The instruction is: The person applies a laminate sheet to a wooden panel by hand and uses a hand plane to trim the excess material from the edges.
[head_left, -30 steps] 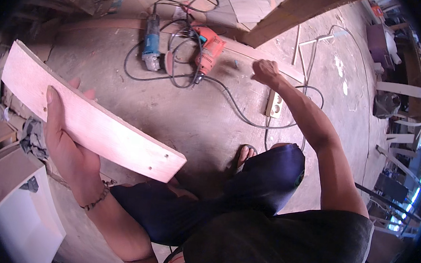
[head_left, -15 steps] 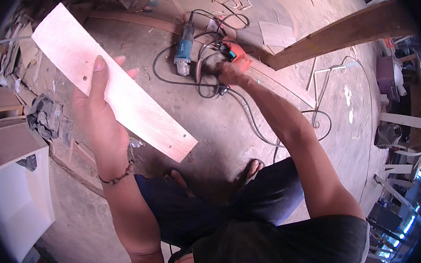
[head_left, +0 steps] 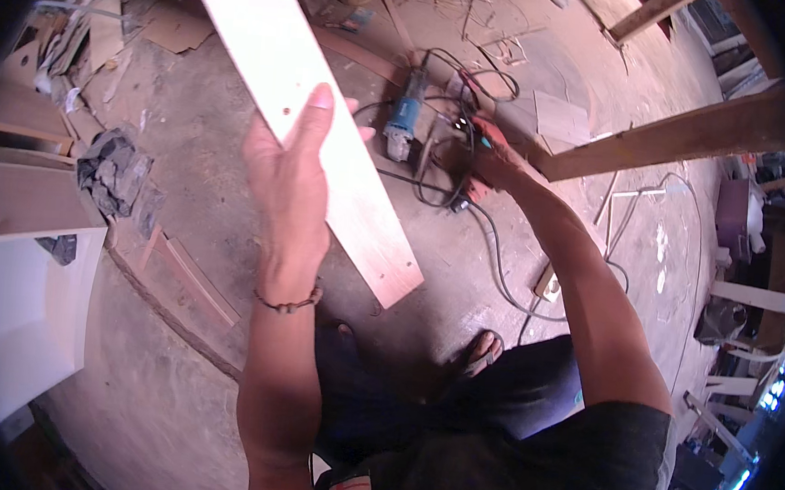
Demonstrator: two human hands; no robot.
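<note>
My left hand (head_left: pixel 294 161) grips a long pale wooden board (head_left: pixel 368 207), thumb across its face, with small holes near the middle and lower end. My right hand (head_left: pixel 498 161) is closed on an orange drill (head_left: pixel 477 187) lying on the floor, its fingertips partly hidden. Just left of the drill lies a blue angle grinder (head_left: pixel 407 109), with black cords (head_left: pixel 500 266) looped around both tools.
A wooden beam (head_left: pixel 655 136) slants over the floor at right. A socket strip (head_left: pixel 546 285) lies behind my right forearm. Wood scraps (head_left: pixel 107 34) and crumpled dark material (head_left: pixel 111 171) lie at left, beside a white-lined box (head_left: pixel 24 310). Cluttered shelving (head_left: pixel 744 297) runs along the right.
My left hand has swung right and upward with the board, now more steeply angled. My right hand has reached onto the drill. The view has shifted, moving the tools rightward in the picture.
</note>
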